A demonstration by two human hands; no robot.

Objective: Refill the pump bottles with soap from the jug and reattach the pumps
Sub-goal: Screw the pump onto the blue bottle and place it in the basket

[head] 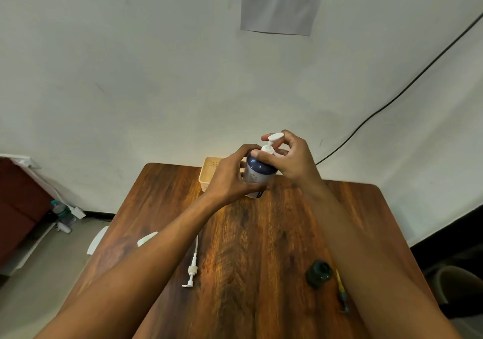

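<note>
Wooden table point(248, 234) against a white wall. Over its far end is one dark-blue bottle point(257, 171), its base partly hidden, so whether it rests on the wood cannot be told. The left hand point(230, 179) wraps the bottle's body, and the right hand point(292, 161) curls round the white pump point(271, 142) at its neck. Behind the bottle a basket point(209, 171) shows only in part. A second pump point(193, 268) lies loose beside the left forearm, which covers most of a white object point(147, 238). One dark cap point(319, 273) and a yellow tool point(339, 283) — half hidden — lie by the right forearm.
</note>
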